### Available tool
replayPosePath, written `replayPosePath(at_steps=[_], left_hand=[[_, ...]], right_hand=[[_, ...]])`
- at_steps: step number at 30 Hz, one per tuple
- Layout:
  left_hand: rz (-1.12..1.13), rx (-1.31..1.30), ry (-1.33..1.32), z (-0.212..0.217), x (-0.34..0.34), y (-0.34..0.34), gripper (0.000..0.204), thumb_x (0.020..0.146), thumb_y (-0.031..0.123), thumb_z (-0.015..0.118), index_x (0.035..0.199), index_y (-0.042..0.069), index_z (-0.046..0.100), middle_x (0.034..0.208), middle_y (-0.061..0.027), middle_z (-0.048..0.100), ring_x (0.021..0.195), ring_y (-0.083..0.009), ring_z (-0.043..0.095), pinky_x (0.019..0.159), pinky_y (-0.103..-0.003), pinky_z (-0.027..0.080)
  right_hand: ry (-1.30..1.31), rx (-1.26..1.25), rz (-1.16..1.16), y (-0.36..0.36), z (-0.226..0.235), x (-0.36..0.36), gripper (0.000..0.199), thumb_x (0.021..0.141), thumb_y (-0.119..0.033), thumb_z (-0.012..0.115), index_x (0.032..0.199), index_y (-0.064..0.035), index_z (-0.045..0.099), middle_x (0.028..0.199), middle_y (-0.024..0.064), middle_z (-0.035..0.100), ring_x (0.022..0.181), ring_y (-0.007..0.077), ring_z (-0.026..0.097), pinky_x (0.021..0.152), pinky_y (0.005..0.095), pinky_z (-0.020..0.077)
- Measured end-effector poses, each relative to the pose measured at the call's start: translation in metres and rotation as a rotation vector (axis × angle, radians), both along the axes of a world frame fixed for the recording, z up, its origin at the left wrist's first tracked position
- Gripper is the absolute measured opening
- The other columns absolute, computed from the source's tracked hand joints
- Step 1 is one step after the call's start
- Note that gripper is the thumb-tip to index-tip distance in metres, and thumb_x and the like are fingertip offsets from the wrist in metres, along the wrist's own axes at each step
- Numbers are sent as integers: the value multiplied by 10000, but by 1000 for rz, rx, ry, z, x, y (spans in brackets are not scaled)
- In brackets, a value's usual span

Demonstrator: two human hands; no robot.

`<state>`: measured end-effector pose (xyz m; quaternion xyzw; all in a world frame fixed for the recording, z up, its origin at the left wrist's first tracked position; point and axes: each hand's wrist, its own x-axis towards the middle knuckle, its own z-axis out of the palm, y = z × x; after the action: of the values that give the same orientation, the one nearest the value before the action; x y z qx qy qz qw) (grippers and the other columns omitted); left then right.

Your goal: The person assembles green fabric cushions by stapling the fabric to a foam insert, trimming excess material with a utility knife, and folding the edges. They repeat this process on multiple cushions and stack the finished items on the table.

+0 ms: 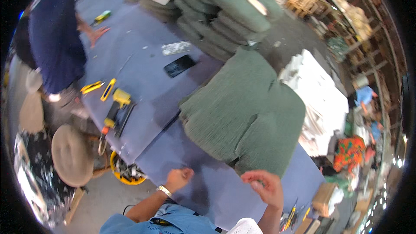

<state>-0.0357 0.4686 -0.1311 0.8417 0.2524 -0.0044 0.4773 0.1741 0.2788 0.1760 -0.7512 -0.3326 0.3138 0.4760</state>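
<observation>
Left hand (179, 178) fisted, right hand (265, 187) half-curled — seemingly empty.

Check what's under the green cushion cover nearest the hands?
The green cushion cover lies flat on the blue-covered table; the tabletop shows all around it. Anything beneath or inside it is hidden.

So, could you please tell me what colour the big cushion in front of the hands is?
The cushion is dark green with a ribbed weave, seen in the head view.

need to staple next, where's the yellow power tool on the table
In the head view the yellow power tool lies at the left edge of the blue table, just below two yellow-handled cutters and left of the green cushion.
</observation>
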Motion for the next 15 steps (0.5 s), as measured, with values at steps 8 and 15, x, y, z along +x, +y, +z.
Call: replayPosePath(at_steps=[8,15], left_hand=[[211,335,-250,-19,66,139,138,919,219,672,942,105,746,905,-96,758,790,-309,731,679,-418,576],[259,362,-141,-37,64,132,65,869,196,713,887,135,725,737,-65,698,642,-290,688,548,-402,538]], right_hand=[[-597,-202,-210,135,35,154,174,968,-171,705,1009,-6,741,868,108,757,803,151,720,741,307,554],[-1002,-356,-386,232,26,337,301,971,-341,655,1002,-49,720,879,150,752,792,325,735,738,429,558]])
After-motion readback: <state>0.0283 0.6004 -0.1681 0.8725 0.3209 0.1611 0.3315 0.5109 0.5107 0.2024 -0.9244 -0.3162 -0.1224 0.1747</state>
